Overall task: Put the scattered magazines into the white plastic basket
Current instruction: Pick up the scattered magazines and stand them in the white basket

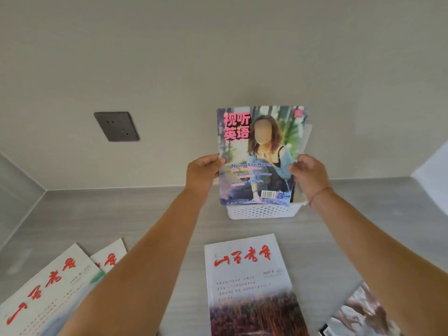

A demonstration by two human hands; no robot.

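Upright magazine point(259, 154) stands over the basket point(263, 211), behind three magazines on the counter point(121, 214).

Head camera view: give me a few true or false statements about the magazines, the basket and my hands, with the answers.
1. The left hand and right hand hold the colourful magazine upright by its side edges. True.
2. Every magazine is already in the white plastic basket. False: a red-titled magazine lies flat on the counter in front of it, and two overlapping magazines lie at the left.
3. A dark wall socket sits left of the held magazine. True.
4. The right wrist is bare. False: a thin red cord circles it.
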